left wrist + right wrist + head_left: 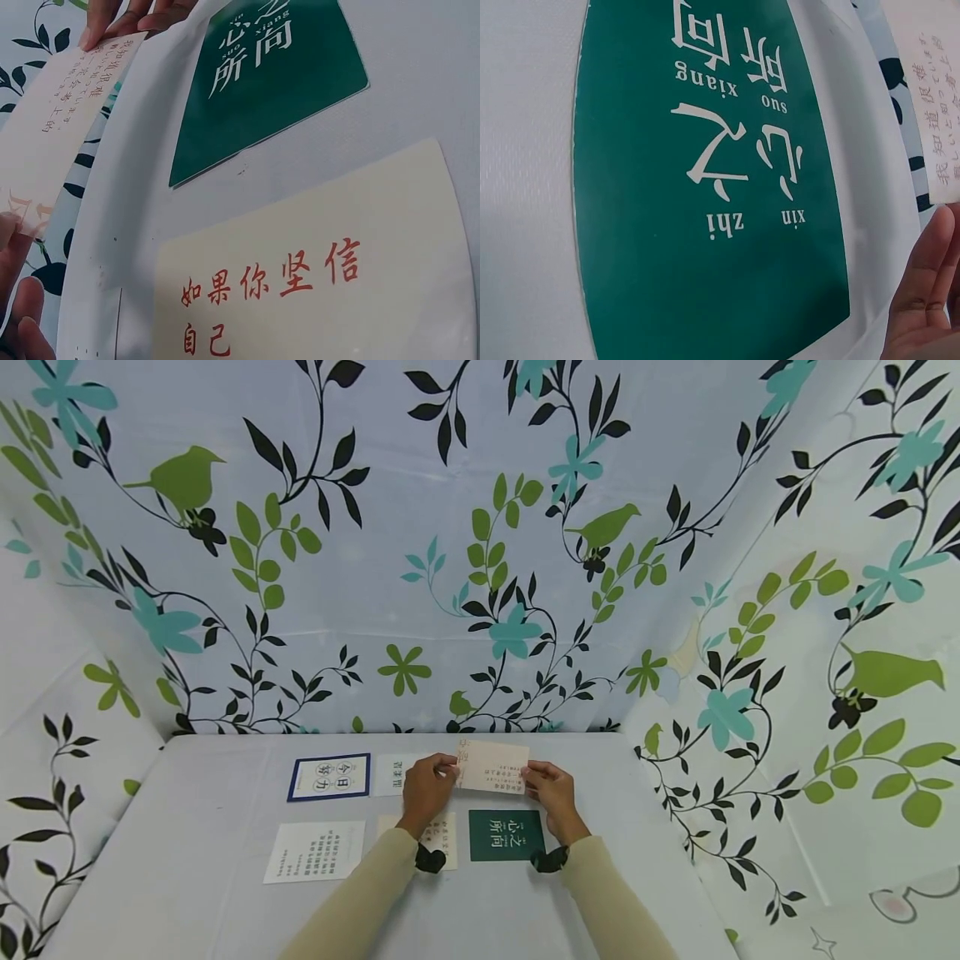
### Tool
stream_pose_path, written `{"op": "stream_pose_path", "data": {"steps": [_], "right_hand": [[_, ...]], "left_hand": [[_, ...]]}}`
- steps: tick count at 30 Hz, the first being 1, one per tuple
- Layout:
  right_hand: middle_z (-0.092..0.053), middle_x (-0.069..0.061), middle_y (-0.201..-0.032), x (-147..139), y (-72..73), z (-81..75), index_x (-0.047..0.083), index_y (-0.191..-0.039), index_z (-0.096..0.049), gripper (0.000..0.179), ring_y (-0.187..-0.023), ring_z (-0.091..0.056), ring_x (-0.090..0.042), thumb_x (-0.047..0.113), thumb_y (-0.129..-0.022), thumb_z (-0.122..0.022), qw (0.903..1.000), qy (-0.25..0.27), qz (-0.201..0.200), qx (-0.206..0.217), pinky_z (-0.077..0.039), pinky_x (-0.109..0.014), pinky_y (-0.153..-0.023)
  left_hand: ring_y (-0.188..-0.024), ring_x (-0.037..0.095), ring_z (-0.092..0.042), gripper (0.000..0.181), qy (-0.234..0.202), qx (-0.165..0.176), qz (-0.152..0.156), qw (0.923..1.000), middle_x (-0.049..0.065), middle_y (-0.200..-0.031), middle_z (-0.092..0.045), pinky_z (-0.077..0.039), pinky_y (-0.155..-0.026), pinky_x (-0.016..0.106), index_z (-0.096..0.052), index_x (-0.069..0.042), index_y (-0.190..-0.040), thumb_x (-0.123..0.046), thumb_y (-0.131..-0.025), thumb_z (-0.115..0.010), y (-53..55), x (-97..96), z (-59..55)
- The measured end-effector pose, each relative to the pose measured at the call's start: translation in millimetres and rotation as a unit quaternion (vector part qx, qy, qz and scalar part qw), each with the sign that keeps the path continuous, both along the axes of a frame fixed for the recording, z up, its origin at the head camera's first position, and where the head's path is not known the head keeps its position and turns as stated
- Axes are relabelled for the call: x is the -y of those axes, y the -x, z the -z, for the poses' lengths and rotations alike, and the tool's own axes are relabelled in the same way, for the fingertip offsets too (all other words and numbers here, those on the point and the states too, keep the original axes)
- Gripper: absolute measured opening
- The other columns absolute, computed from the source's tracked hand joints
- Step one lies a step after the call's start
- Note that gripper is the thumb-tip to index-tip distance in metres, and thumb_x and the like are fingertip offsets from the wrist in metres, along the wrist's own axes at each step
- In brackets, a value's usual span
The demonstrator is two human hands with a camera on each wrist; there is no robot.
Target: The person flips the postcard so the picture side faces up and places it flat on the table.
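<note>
A cream card (492, 767) with small printed writing is held up, tilted, above the far part of the table. My left hand (429, 789) pinches its left edge between thumb and fingers, while my right hand (553, 793) pinches the right edge. Below it lies a dark green card (507, 836) with white characters, flat on the table. Another cream card (300, 300), with red characters, lies under my left forearm and is partly covered in the head view. In the right wrist view, only the thumb side of the right hand (926, 292) shows beside the held card's corner.
Left of my hands, a blue-bordered card (328, 777) and a white card with several lines of text (315, 852) lie on the white table (187, 860). A pale card (388, 775) is partly behind my left hand. Leaf-patterned cloth (345, 635) hangs behind the table.
</note>
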State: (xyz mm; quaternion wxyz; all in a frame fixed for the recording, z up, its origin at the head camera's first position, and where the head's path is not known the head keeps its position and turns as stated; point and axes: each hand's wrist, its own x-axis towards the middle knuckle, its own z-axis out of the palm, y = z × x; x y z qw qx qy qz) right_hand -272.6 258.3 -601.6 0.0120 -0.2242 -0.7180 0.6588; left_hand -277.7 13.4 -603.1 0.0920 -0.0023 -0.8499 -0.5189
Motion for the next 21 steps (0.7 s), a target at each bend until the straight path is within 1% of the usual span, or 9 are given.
{"op": "stream_pose_path", "data": {"steps": [4,7,9,11,13,16,21], "right_hand": [[-0.078,-0.007,-0.114,0.1,0.4,-0.8,0.016,-0.122,-0.076,0.024,-0.094,-0.072,-0.019,0.018,-0.099,-0.076,1.0,-0.001,0.009,0.002,-0.06,-0.028,-0.079],[-0.078,-0.008,-0.115,-0.1,-1.1,-3.0,0.015,-0.123,-0.075,0.025,-0.092,-0.072,-0.019,0.018,-0.099,-0.076,0.9998,-0.004,0.019,0.003,-0.06,-0.028,-0.078],[-0.077,-0.008,-0.117,-0.5,-2.2,-3.2,0.014,-0.123,-0.075,0.024,-0.093,-0.071,-0.019,0.019,-0.1,-0.075,0.9996,-0.009,0.026,0.006,-0.059,-0.029,-0.078],[-0.077,-0.008,-0.118,-1.4,-2.9,-2.2,0.014,-0.123,-0.075,0.023,-0.093,-0.07,-0.02,0.02,-0.1,-0.075,0.9994,-0.013,0.032,0.008,-0.058,-0.029,-0.079],[-0.077,-0.009,-0.119,-2.0,-2.8,-0.1,0.014,-0.122,-0.076,0.022,-0.094,-0.069,-0.021,0.02,-0.101,-0.074,0.9991,-0.021,0.037,0.009,-0.056,-0.029,-0.079],[-0.077,-0.009,-0.119,-2.7,-1.6,2.8,0.014,-0.12,-0.077,0.02,-0.093,-0.069,-0.021,0.019,-0.101,-0.073,0.9983,-0.031,0.048,0.013,-0.055,-0.029,-0.076],[-0.074,-0.009,-0.12,-4.5,1.4,3.8,0.015,-0.119,-0.078,0.019,-0.091,-0.065,-0.019,0.017,-0.102,-0.072,0.9967,-0.036,0.07,0.021,-0.054,-0.027,-0.073]], "left_hand": [[-0.077,0.015,-0.064,0.019,0.001,-0.001,-0.001,1.0,0.002,-0.092,-0.079,-0.048,-0.075,0.036,-0.081,-0.016,-0.114,-0.014,-0.095,-0.076,-2.3,-1.4,0.7],[-0.073,0.014,-0.062,0.021,0.007,0.004,0.0,1.0,0.001,-0.09,-0.078,-0.047,-0.071,0.035,-0.081,-0.017,-0.114,-0.012,-0.094,-0.076,-2.8,-2.6,3.2],[-0.071,0.012,-0.06,0.022,0.012,0.011,0.005,0.9998,0.0,-0.089,-0.077,-0.047,-0.07,0.033,-0.081,-0.017,-0.114,-0.012,-0.093,-0.076,-4.0,-3.3,4.7],[-0.071,0.012,-0.061,0.023,0.015,0.023,0.018,0.9995,0.0,-0.089,-0.077,-0.047,-0.07,0.033,-0.081,-0.017,-0.114,-0.012,-0.092,-0.077,-5.5,-4.4,5.9],[-0.075,0.012,-0.061,0.023,0.022,0.034,0.03,0.9987,-0.001,-0.091,-0.077,-0.048,-0.072,0.033,-0.081,-0.017,-0.114,-0.013,-0.092,-0.079,-7.0,-6.2,7.4],[-0.084,0.016,-0.065,0.024,0.03,0.044,0.042,0.9977,0.0,-0.096,-0.079,-0.051,-0.08,0.038,-0.081,-0.016,-0.116,-0.015,-0.092,-0.081,-10.0,-9.0,7.3],[-0.098,0.022,-0.069,0.027,0.042,0.052,0.043,0.9969,0.002,-0.109,-0.08,-0.054,-0.095,0.047,-0.079,-0.017,-0.119,-0.017,-0.092,-0.082,-13.0,-12.5,7.0]]}}
